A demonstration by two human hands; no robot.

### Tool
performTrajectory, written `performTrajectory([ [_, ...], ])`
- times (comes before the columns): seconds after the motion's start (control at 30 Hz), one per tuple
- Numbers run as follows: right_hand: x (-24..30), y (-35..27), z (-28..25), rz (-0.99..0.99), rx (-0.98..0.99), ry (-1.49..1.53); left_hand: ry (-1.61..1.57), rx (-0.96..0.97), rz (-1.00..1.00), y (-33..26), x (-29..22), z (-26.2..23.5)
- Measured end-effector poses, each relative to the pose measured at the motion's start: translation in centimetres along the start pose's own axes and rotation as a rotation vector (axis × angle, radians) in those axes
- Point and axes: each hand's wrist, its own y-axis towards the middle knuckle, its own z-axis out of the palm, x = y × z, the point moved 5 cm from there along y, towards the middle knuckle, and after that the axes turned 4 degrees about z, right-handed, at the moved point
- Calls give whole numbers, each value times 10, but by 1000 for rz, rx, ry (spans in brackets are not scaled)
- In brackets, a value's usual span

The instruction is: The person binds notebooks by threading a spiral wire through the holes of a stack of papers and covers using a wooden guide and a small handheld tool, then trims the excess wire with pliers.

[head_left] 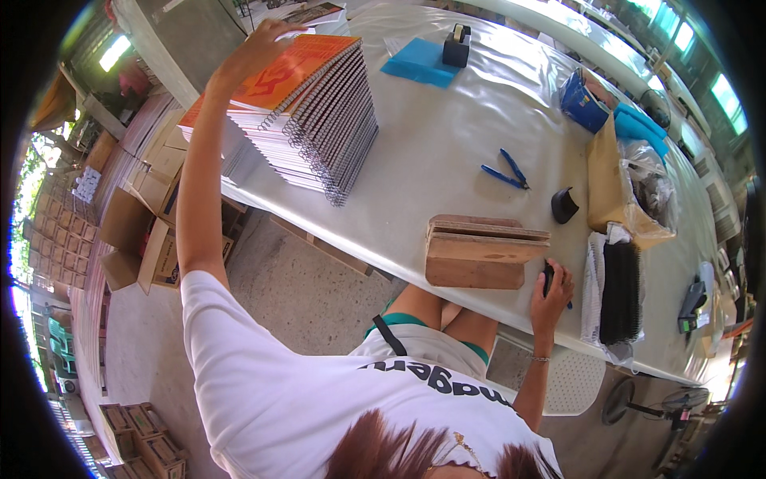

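At the upper left of the frame, the left hand point(259, 49) lies flat, fingers spread, on the orange top notebook point(299, 68) of a spiral-bound stack point(319, 136) on the white surface point(447, 144). Right of centre stands a wooden block point(479, 251); beside it the right hand point(552, 291) is closed around a small dark tool point(549, 279). Blue pliers point(507, 172) lie above.

Long white table point(447, 144), concrete floor point(319, 295), cardboard boxes point(140, 231), bright daylight
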Motion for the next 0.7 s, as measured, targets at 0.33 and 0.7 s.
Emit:
performTrajectory([
  [0.33,4,0,-3,-13,-67,12,550,401,-101,-67,-28,37],
  [0.7,1,0,-1,4,-43,17,456,360,-137,-70,-42,26],
])
